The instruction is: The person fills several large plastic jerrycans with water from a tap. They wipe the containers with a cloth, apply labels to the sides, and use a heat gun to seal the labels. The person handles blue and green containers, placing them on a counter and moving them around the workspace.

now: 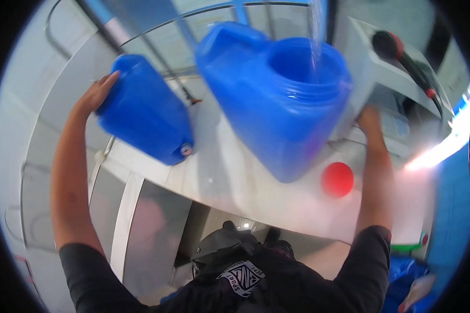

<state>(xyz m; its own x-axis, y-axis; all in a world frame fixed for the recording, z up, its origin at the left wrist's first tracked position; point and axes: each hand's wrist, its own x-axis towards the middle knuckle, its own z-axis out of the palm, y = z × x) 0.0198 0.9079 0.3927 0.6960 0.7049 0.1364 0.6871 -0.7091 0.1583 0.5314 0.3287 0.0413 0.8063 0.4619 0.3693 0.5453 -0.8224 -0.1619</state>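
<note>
My left hand (102, 88) grips the upper left side of a blue jerrycan (146, 109), which leans over the white counter (235, 198). A larger blue jerrycan (266, 125) stands beside it with its wide mouth open, and a clear stream of water (314, 36) falls into it from above. My right hand (368, 117) reaches behind the large jerrycan to the white box on the right; its fingers are blurred and partly hidden. A red round lid (338, 179) lies on the counter near my right forearm.
A black tool with red bands (404, 60) rests on the white box (365, 36) at upper right. Blue and metal bars run behind the counter. A shelf space is below the counter. Blue items (402, 276) sit at lower right beside a bright strip of light.
</note>
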